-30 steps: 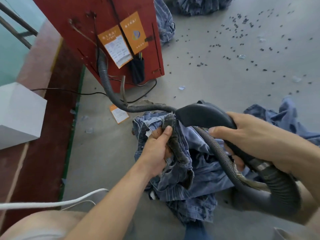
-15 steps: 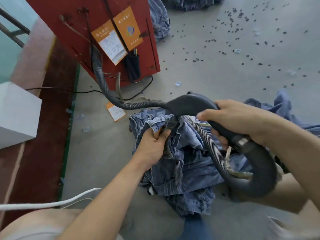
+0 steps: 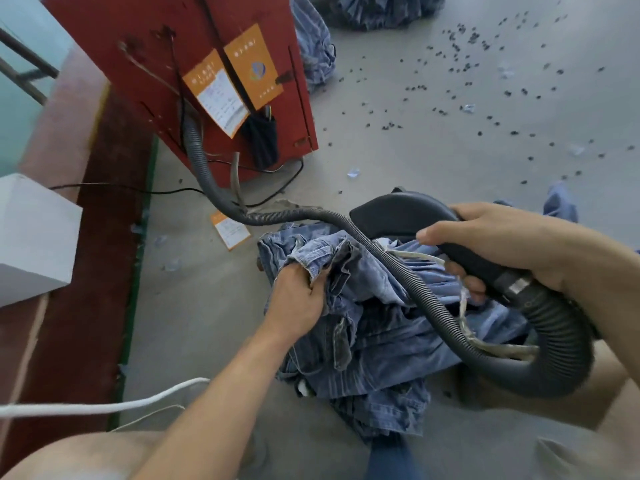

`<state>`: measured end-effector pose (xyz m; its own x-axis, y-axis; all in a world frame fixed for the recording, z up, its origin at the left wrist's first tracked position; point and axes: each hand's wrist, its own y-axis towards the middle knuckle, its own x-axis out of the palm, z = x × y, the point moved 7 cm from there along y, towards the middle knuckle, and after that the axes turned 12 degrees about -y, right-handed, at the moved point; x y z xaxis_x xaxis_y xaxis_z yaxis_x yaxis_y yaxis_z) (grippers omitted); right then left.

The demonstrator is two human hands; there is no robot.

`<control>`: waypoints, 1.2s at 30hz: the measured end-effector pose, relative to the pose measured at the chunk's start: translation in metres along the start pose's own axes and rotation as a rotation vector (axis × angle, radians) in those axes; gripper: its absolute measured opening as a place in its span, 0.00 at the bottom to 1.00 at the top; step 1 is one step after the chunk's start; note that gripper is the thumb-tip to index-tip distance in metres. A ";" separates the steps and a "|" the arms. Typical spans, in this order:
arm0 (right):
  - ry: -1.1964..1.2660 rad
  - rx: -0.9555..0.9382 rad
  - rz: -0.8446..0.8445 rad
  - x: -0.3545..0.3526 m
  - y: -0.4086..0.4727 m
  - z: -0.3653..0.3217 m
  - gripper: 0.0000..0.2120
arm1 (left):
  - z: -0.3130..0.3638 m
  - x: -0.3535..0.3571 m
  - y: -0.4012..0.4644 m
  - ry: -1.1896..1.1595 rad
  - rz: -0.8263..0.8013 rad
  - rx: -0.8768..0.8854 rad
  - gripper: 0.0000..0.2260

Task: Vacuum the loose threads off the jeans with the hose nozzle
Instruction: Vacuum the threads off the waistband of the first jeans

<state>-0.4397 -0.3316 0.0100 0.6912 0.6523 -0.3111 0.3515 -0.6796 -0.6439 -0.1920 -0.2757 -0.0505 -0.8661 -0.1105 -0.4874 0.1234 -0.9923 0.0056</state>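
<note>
A crumpled pair of blue jeans (image 3: 377, 327) lies bunched in front of me over the grey floor. My left hand (image 3: 298, 299) grips a fold of the denim near the waistband at the upper left of the heap. My right hand (image 3: 498, 244) holds the black curved hose nozzle (image 3: 401, 213) by its handle, its mouth pointing left just above the jeans' far edge. The ribbed black hose (image 3: 408, 282) loops across the jeans and runs back to the red machine. Pale strings (image 3: 460, 299) hang under the handle.
The red vacuum cabinet (image 3: 194, 57) with orange tags stands at the back left. A white box (image 3: 34, 233) sits on a dark red ledge at left. A white cord (image 3: 104, 407) crosses the lower left. More denim (image 3: 374, 12) is piled far back. Small dark bits (image 3: 450, 71) litter the floor.
My right hand has swung the nozzle rightward and slightly away from the fold; its mouth no longer touches the denim beside my left hand. My left hand keeps its grip on the jeans.
</note>
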 end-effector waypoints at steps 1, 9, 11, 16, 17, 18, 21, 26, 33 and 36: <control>-0.020 0.004 -0.045 0.003 -0.006 0.001 0.18 | 0.001 0.000 0.001 0.011 -0.006 0.010 0.14; -0.021 -0.001 0.077 -0.003 0.014 -0.003 0.17 | -0.001 0.000 -0.001 0.006 0.045 0.024 0.13; -0.004 0.001 -0.016 -0.001 0.004 0.001 0.17 | -0.008 -0.002 0.002 -0.024 0.046 -0.050 0.11; -0.163 -0.042 0.070 0.015 0.013 -0.013 0.15 | -0.010 0.002 0.001 -0.198 0.021 -0.213 0.03; -0.168 -0.053 0.145 0.010 0.016 -0.015 0.14 | -0.012 0.004 -0.002 -0.318 0.020 -0.293 0.04; -0.160 -0.060 0.192 0.003 0.015 -0.015 0.13 | -0.014 0.008 -0.003 -0.479 0.001 -0.379 0.04; -0.203 -0.126 0.190 -0.004 -0.006 -0.014 0.14 | -0.011 0.015 -0.006 -0.877 -0.052 -0.553 0.09; -0.544 -0.173 0.115 0.021 -0.025 -0.027 0.10 | -0.011 0.015 -0.007 -1.061 -0.140 -0.597 0.10; -0.451 -0.181 0.209 -0.003 -0.015 -0.029 0.09 | -0.014 0.012 -0.012 -1.101 -0.155 -0.650 0.11; -0.495 -0.163 0.075 0.013 -0.023 -0.028 0.07 | -0.012 0.011 -0.010 -1.051 -0.191 -0.633 0.08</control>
<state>-0.4211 -0.3171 0.0408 0.3511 0.6537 -0.6704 0.4336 -0.7481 -0.5024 -0.1969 -0.2666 -0.0663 -0.8278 -0.2474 0.5035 -0.0888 -0.8284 -0.5530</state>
